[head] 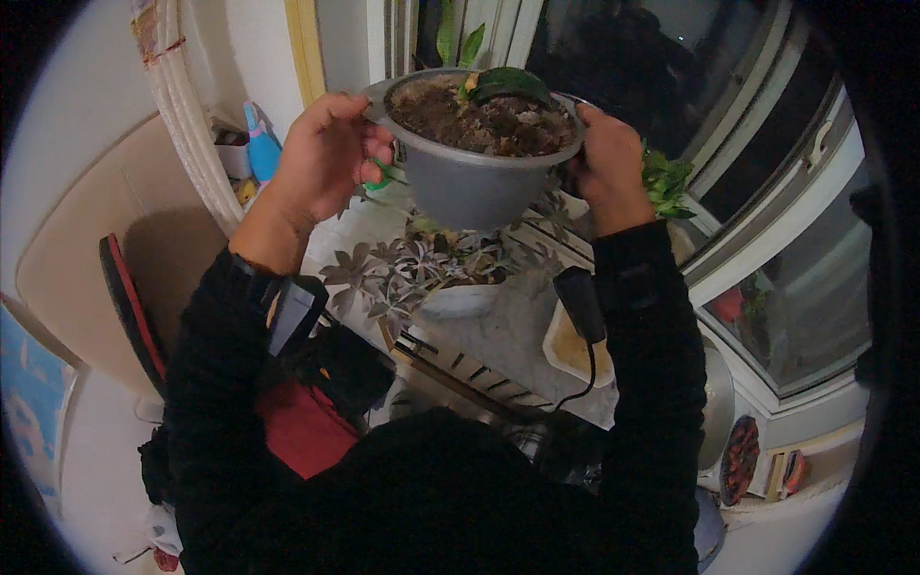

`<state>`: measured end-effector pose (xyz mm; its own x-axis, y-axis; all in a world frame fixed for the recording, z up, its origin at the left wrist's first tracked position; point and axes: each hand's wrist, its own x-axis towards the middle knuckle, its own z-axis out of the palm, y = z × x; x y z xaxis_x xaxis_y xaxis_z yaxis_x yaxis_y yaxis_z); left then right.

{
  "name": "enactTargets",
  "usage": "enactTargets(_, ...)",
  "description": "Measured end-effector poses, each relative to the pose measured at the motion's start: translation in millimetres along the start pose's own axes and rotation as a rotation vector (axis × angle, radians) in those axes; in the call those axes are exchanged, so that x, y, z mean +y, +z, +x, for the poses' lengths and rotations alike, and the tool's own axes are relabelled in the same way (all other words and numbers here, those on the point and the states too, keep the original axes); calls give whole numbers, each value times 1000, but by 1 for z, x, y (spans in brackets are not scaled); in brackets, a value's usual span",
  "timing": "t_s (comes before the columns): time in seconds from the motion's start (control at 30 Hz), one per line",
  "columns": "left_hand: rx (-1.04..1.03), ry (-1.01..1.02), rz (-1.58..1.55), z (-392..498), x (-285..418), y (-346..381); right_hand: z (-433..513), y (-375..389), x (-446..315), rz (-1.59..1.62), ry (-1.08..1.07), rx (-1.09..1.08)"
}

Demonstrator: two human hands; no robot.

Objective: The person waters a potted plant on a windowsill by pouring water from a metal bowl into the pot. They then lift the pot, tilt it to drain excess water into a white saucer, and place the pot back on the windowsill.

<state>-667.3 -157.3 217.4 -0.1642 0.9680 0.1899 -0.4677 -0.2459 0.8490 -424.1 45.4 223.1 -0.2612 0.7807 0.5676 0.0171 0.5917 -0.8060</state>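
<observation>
A grey plastic plant pot (474, 187) is held up between my hands, its rim tilted a little toward me. My left hand (327, 151) grips the rim on the left, thumb on top and fingers curled beneath. On the opposite side, my right hand (611, 158) clasps the rim, with most of its fingers hidden behind the pot. Dark, crumbly soil (460, 122) fills the pot, and a thick green leaf (512, 84) arches over it. Below the pot, grey-leaved succulents (402, 273) spread from a white planter (460, 300).
A marble sill (503, 338) carries a shallow beige tray (568, 345) and a black power adapter (581, 302) with a cord. An open window sash (783, 244) stands at right, near a leafy green plant (665, 180). A blue bottle (263, 152) is at left, by a tied curtain (183, 108).
</observation>
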Motion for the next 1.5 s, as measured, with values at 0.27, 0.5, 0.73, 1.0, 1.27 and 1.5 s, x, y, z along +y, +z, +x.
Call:
enactTargets(0.27,67,7,-1,-1,-8,-13,-8,21,-6,603,451,86)
enactTargets(0.5,64,46,35,1,-6,-21,1,26,12,578,430,32)
enactTargets(0.73,85,59,69,10,2,-26,37,31,52,313,135,-8)
enactTargets(1.0,91,16,81,-1,-17,-28,1,24,30,388,427,-35)
enactTargets(1.27,4,12,53,-13,-23,-26,-20,12,13,292,349,40)
enactTargets(1.5,140,-25,157,-18,-29,-29,-32,14,41,330,399,-30)
